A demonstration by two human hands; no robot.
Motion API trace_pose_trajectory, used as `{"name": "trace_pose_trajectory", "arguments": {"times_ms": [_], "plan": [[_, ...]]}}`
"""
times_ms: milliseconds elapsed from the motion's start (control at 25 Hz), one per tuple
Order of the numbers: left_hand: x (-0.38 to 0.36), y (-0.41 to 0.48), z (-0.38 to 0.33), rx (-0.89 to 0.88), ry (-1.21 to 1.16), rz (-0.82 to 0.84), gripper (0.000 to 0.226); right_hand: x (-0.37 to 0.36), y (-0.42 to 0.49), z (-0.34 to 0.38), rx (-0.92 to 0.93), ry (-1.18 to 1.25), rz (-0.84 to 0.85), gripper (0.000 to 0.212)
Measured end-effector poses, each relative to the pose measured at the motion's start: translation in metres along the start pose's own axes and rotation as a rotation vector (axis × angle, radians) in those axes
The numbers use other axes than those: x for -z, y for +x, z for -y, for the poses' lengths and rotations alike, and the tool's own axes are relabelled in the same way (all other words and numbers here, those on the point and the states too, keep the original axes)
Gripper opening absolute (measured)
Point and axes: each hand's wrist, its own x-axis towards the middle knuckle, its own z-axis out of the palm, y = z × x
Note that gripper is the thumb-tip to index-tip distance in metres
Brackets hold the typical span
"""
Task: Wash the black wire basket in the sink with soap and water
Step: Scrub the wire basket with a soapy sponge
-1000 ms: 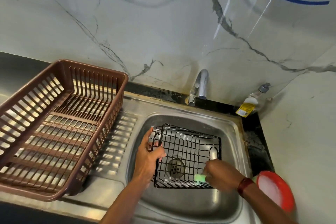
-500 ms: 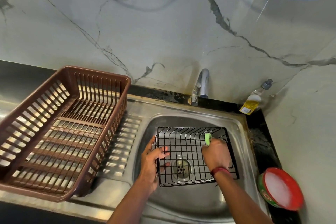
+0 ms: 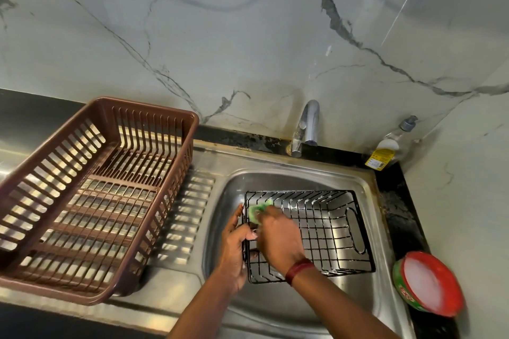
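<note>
The black wire basket [image 3: 325, 228] lies in the steel sink [image 3: 366, 190], its wires flecked with soap foam. My left hand [image 3: 235, 248] grips the basket's left rim, thumb hooked over the wire. My right hand [image 3: 278, 237] holds a green scrubber [image 3: 257, 210] and presses it against the basket's far left corner. A red band is on the right wrist. No water runs from the chrome tap [image 3: 307, 126].
A brown plastic dish rack [image 3: 91, 195] stands on the drainboard left of the sink. A red-rimmed tub of white soap [image 3: 429, 283] sits on the counter at the right. A clear soap bottle [image 3: 391, 143] leans in the back corner.
My right hand has carried the scrubber from the basket's far right side across to its far left corner. The basket has settled flatter in the sink. My left hand stays on the left rim.
</note>
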Motion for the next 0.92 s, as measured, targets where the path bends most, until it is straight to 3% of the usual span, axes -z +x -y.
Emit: {"name": "trace_pose_trajectory", "arguments": {"times_ms": [120, 240, 320, 400, 640, 760, 920], "plan": [[0.000, -0.002, -0.002, -0.009, -0.008, -0.001, 0.077, 0.001, -0.001, 0.006, 0.188, -0.063, 0.076, 0.022], [0.009, 0.004, 0.001, 0.011, -0.072, -0.037, 0.107, 0.004, -0.002, -0.008, 0.250, -0.177, 0.160, 0.031], [0.013, 0.007, -0.001, 0.026, -0.091, -0.047, 0.113, 0.010, -0.002, -0.024, 0.194, -0.272, 0.191, 0.039], [0.013, 0.009, -0.005, -0.010, -0.087, -0.045, 0.097, 0.019, 0.000, -0.040, 0.119, -0.314, 0.147, 0.041], [0.020, 0.017, -0.007, -0.036, -0.118, -0.022, 0.087, 0.048, -0.002, -0.078, -0.207, -0.352, 0.008, 0.031], [0.020, 0.018, -0.007, -0.057, -0.091, -0.014, 0.087, 0.050, -0.005, -0.082, -0.326, -0.346, 0.048, 0.020], [0.015, 0.017, -0.002, -0.062, -0.076, -0.003, 0.087, 0.036, -0.004, -0.071, -0.366, -0.111, 0.151, 0.016]]}}
